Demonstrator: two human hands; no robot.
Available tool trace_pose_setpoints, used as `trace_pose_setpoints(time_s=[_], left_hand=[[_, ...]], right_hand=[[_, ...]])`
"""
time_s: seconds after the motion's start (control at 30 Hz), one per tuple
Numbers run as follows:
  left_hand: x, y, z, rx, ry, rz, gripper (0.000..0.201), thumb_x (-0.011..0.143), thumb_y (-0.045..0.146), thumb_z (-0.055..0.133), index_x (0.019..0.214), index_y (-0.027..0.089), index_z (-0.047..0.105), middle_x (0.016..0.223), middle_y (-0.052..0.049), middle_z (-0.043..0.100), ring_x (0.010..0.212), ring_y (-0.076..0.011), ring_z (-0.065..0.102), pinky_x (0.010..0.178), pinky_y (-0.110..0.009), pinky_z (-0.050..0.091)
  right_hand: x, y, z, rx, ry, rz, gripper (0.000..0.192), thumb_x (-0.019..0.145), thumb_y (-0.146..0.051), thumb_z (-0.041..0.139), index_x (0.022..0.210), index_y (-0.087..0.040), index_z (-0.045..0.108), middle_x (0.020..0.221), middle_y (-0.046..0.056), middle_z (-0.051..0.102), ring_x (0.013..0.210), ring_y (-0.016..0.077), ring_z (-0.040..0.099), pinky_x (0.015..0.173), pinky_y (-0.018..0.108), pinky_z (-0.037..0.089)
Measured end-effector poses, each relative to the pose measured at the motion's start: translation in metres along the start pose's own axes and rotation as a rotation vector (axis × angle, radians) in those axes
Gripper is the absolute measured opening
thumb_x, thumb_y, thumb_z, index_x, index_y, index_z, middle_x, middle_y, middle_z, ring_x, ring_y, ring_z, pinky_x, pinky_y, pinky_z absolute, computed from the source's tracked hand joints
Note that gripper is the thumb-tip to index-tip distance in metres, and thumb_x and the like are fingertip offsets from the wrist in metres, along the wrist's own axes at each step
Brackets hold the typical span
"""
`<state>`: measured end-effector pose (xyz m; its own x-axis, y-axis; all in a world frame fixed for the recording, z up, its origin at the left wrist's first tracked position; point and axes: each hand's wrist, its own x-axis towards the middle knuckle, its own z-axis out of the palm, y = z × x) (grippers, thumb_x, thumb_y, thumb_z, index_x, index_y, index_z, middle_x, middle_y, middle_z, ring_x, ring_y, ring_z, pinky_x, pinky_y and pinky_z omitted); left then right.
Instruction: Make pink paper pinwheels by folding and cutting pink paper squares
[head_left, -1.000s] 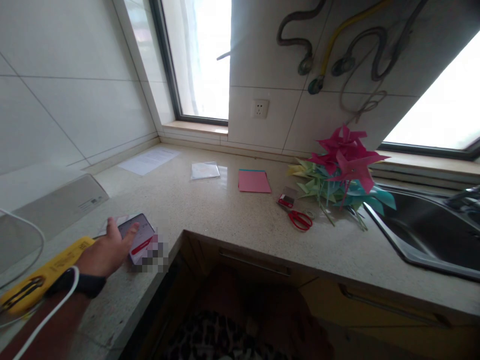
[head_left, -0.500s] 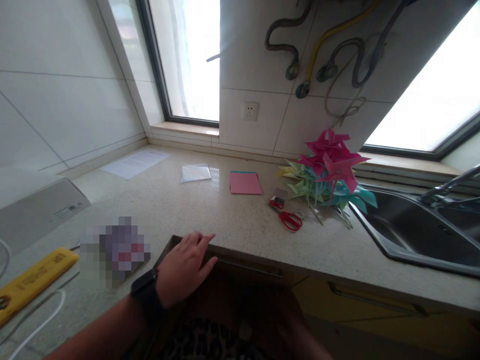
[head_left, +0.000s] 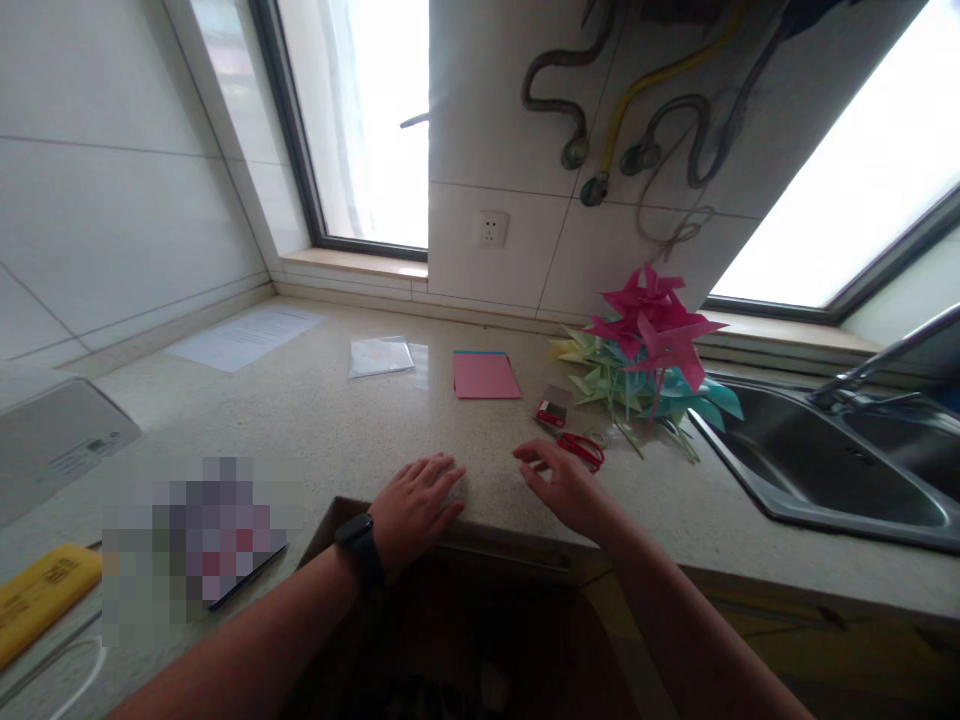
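My left hand (head_left: 421, 503) rests at the front edge of the speckled counter (head_left: 315, 420), palm down, fingers stretched out and holding nothing. A dark watch is on that wrist. My right hand (head_left: 559, 482) is over the counter, fingers loosely bent and apart, nothing in them. Just behind it lie scissors (head_left: 589, 452) with red handles, partly covered by the hand. Beyond the scissors is a small clear packet with a red label (head_left: 552, 408). A stack of pink square paper (head_left: 486, 375) lies farther back, a blue edge showing behind it.
Paper pinwheels (head_left: 660, 330) in pink, green, yellow and blue are heaped at right, beside a steel sink (head_left: 802, 455). A clear packet (head_left: 381, 356) and a printed sheet (head_left: 244, 338) lie at back left. A yellow power strip (head_left: 49, 600) and a blurred-out object (head_left: 221, 530) are at left.
My right hand has risen from below the counter edge to above the counter, near the scissors. My left hand has moved right and slightly forward along the edge. The view has shifted slightly.
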<state>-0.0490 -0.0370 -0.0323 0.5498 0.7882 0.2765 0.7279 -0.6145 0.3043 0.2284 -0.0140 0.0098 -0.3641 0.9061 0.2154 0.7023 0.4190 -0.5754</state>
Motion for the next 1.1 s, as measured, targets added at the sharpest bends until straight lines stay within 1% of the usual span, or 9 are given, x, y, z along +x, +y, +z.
trace_pose_setpoints(time_s=[0.1,0.17,0.3,0.43,0.6,0.8,0.97,1.03,1.1], left_hand=[[-0.001,0.003,0.0,0.017,0.009,0.004,0.048,0.101,0.043,0.047,0.145,0.022,0.049,0.148,-0.014,0.053,0.137,-0.0328,0.047,0.112,-0.055,0.038],[0.001,0.003,0.0,0.02,0.012,0.006,0.047,0.102,0.042,0.046,0.145,0.023,0.048,0.145,-0.013,0.055,0.135,-0.0321,0.048,0.111,-0.054,0.039],[0.004,0.001,-0.002,0.014,0.02,0.01,0.044,0.102,0.04,0.045,0.143,0.023,0.049,0.142,-0.012,0.058,0.131,-0.0309,0.051,0.108,-0.053,0.041],[0.004,0.0,-0.004,-0.008,0.025,0.016,0.041,0.102,0.038,0.046,0.14,0.024,0.051,0.141,-0.011,0.058,0.13,-0.0308,0.052,0.107,-0.054,0.042],[0.004,-0.001,-0.004,-0.036,0.039,0.012,0.037,0.101,0.037,0.048,0.135,0.024,0.055,0.139,-0.011,0.059,0.129,-0.0313,0.053,0.106,-0.054,0.042],[0.004,-0.002,-0.002,-0.07,0.068,0.005,0.035,0.1,0.037,0.05,0.133,0.024,0.057,0.137,-0.011,0.06,0.126,-0.0314,0.054,0.105,-0.056,0.041],[0.003,0.0,-0.003,-0.122,0.102,0.013,0.032,0.1,0.031,0.052,0.13,0.023,0.06,0.132,-0.01,0.063,0.123,-0.0303,0.055,0.103,-0.055,0.044],[0.003,0.001,-0.005,-0.15,0.122,0.014,0.029,0.1,0.029,0.051,0.126,0.022,0.062,0.128,-0.01,0.065,0.119,-0.0289,0.056,0.101,-0.052,0.046],[0.003,0.002,-0.006,-0.182,0.146,0.013,0.026,0.1,0.027,0.05,0.121,0.021,0.064,0.122,-0.009,0.067,0.115,-0.0273,0.057,0.099,-0.049,0.048]], right_hand=[[0.05,0.016,0.015,-0.134,0.087,-0.022,0.028,0.095,-0.021,0.061,0.123,-0.016,0.061,0.127,0.011,0.064,0.119,0.025,0.06,0.103,0.046,0.048],[0.082,0.022,0.025,-0.218,0.118,-0.032,0.033,0.097,-0.032,0.063,0.127,-0.018,0.06,0.134,0.011,0.059,0.118,0.0268,0.06,0.099,0.05,0.051],[0.135,0.033,0.043,-0.354,0.14,-0.037,0.035,0.098,-0.034,0.061,0.129,-0.019,0.059,0.134,0.011,0.059,0.113,0.0254,0.063,0.094,0.048,0.054],[0.159,0.041,0.054,-0.445,0.118,-0.042,0.035,0.098,-0.034,0.062,0.128,-0.018,0.059,0.131,0.011,0.061,0.11,0.0247,0.064,0.092,0.046,0.056],[0.157,0.042,0.058,-0.506,0.105,-0.075,0.033,0.098,-0.034,0.061,0.127,-0.018,0.06,0.129,0.01,0.061,0.108,0.0241,0.064,0.091,0.046,0.056],[0.145,0.038,0.055,-0.483,0.108,-0.146,0.032,0.098,-0.034,0.062,0.126,-0.018,0.061,0.126,0.01,0.063,0.105,0.0233,0.065,0.089,0.044,0.057],[0.128,0.029,0.037,-0.406,0.271,-0.174,0.029,0.098,-0.033,0.062,0.122,-0.017,0.063,0.125,0.009,0.064,0.108,0.0239,0.064,0.093,0.046,0.055],[0.114,0.024,0.027,-0.357,0.355,-0.187,0.018,0.1,-0.028,0.057,0.111,-0.018,0.068,0.117,0.01,0.067,0.11,0.0252,0.062,0.099,0.05,0.049],[0.093,0.018,0.018,-0.3,0.412,-0.211,0.019,0.101,-0.026,0.053,0.105,-0.018,0.069,0.111,0.012,0.067,0.109,0.0267,0.06,0.101,0.051,0.047]])
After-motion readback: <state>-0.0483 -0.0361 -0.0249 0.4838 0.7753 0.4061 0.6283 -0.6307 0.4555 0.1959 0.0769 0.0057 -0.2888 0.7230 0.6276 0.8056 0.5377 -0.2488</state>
